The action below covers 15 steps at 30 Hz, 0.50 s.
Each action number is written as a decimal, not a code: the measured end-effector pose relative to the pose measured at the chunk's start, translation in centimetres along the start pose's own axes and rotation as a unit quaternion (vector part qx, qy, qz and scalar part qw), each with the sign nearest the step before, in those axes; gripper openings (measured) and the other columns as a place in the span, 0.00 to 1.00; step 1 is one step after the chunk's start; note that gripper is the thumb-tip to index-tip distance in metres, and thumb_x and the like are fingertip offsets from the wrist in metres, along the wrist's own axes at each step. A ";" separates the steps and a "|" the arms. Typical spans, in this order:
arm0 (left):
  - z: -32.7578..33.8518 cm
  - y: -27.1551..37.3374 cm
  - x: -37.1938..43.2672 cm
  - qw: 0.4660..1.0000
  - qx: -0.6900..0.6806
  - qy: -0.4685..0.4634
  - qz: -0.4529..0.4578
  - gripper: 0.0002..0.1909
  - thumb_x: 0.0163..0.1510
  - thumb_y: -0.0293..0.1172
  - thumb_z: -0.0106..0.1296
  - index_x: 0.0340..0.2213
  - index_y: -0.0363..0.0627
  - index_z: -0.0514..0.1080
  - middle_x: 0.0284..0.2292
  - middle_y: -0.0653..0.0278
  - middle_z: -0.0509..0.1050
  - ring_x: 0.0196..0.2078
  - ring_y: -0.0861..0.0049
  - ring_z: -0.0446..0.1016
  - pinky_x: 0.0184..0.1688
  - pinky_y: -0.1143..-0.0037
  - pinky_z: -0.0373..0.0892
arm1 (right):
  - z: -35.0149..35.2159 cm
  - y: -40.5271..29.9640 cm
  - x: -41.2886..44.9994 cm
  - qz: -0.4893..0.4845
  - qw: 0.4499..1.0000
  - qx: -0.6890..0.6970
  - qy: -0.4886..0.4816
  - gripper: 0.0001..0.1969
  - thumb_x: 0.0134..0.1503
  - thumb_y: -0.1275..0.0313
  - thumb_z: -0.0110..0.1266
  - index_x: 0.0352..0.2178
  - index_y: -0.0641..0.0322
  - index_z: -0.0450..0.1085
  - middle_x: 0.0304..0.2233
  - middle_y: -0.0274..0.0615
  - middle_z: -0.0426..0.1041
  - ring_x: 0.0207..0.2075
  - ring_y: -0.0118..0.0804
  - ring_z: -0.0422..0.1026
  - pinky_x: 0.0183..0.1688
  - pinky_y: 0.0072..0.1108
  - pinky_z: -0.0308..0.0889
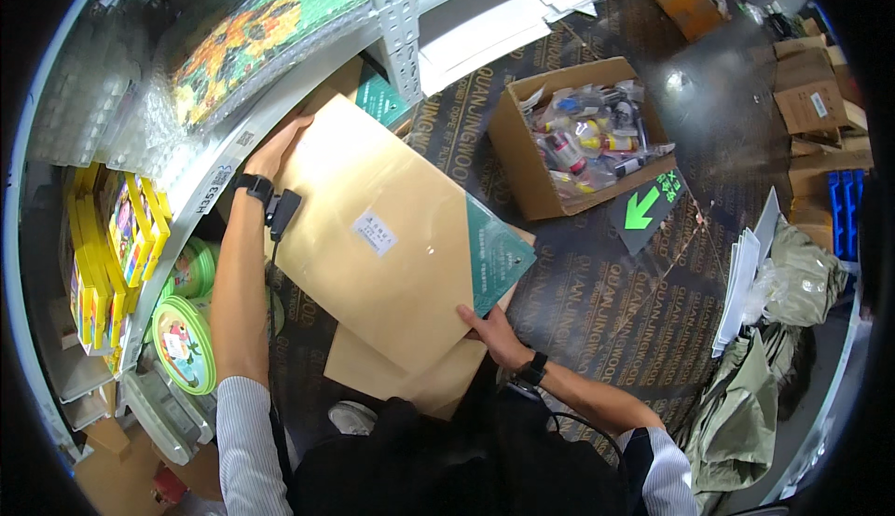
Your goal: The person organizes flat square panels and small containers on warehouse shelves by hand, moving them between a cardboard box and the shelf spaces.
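A flat tan board with a green corner and a small printed label [419, 264] lies tilted across the view before me. My left hand [280, 142] is at its upper left edge, with the fingers partly hidden behind it. At its lower right edge, my right hand [496, 334] grips with the thumb on top, near the green corner. Beneath it, a second tan board [370, 366] sticks out towards my body. Another green-cornered board [377, 96] shows under the shelf, beyond the upper edge of the held one.
An open cardboard box [524, 166] of bagged small bottles stands on the dark printed floor, beside a sign with a green arrow [640, 212]. Metal shelving [231, 152] at left holds yellow boxes [105, 264], round green-rimmed containers [185, 345] and a bubble-wrapped picture [273, 33]. Olive cloth [741, 411] lies right.
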<state>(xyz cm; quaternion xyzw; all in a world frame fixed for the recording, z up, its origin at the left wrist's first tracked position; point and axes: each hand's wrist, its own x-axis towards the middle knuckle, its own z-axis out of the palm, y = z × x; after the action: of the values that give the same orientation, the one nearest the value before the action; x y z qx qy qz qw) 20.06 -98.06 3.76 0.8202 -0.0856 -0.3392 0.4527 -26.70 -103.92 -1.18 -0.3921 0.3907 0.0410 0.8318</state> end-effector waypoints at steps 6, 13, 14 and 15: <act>-0.8 -0.1 0.7 0.971 0.152 0.115 0.143 0.28 0.53 0.50 0.52 0.45 0.38 0.72 0.45 0.58 0.73 0.46 0.72 0.70 0.50 0.74 0.64 | 0.5 0.3 0.2 0.024 0.999 0.030 -0.001 0.28 0.60 0.61 0.52 0.55 0.65 0.54 0.50 0.44 0.66 0.48 0.36 0.69 0.46 0.30 0.72; 1.6 -5.3 -10.8 0.934 0.210 0.215 0.192 0.34 0.51 0.38 0.51 0.56 0.33 0.56 0.53 0.44 0.60 0.57 0.53 0.57 0.60 0.68 0.52 | 0.4 0.3 -0.2 0.020 0.998 0.044 0.032 0.26 0.59 0.63 0.53 0.53 0.66 0.56 0.48 0.43 0.68 0.45 0.36 0.72 0.42 0.29 0.74; 1.7 -6.6 -12.9 0.930 0.219 0.235 0.177 0.35 0.51 0.36 0.52 0.57 0.33 0.53 0.55 0.45 0.54 0.60 0.52 0.52 0.61 0.66 0.49 | 0.8 0.1 -0.3 0.012 0.998 0.056 0.027 0.26 0.59 0.63 0.53 0.53 0.66 0.56 0.46 0.43 0.70 0.43 0.35 0.73 0.40 0.28 0.74; 1.7 -8.1 -15.0 0.925 0.228 0.258 0.161 0.37 0.51 0.34 0.52 0.58 0.34 0.50 0.58 0.46 0.49 0.62 0.51 0.46 0.62 0.63 0.47 | 1.4 -0.2 -0.5 0.014 0.998 0.057 0.017 0.26 0.59 0.63 0.53 0.53 0.66 0.56 0.46 0.43 0.70 0.43 0.35 0.73 0.40 0.28 0.74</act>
<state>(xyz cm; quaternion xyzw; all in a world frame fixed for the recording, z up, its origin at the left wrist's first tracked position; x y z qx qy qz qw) 6.30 -87.85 3.91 0.9354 -0.1717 -0.0101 0.3088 -26.11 -103.03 -0.16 -0.3394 0.4117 0.0242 0.8454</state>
